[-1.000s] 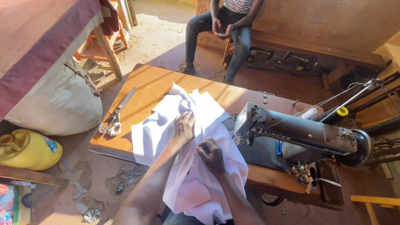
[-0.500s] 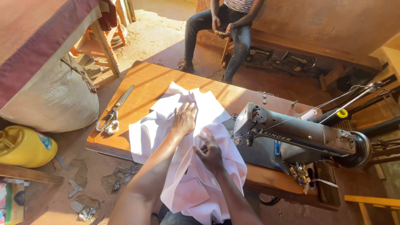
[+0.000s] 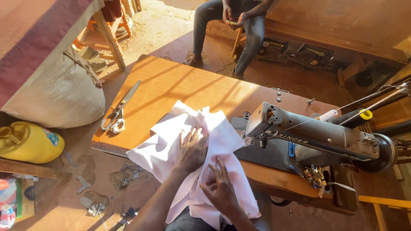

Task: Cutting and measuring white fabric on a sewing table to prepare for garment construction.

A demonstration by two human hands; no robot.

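A pale pink cloth (image 3: 169, 143) lies crumpled over the near edge of the wooden sewing table (image 3: 180, 85) and hangs down toward my lap. My left hand (image 3: 192, 149) rests flat on the cloth with its fingers spread. My right hand (image 3: 221, 188) hovers just below it over the hanging part of the cloth, fingers apart and holding nothing. A black sewing machine (image 3: 317, 139) stands on the table to the right of the cloth, its needle end close to the cloth's right edge.
Scissors (image 3: 119, 109) lie on the table's left side. A stuffed sack (image 3: 60, 96) and a yellow jerrycan (image 3: 28, 141) stand on the ground at left. A seated person (image 3: 231, 25) is beyond the table. Thread spools (image 3: 346, 115) sit behind the machine.
The view has moved closer to the table. My left hand has flattened on the cloth, and my right hand has let go of the fabric and opened below it.
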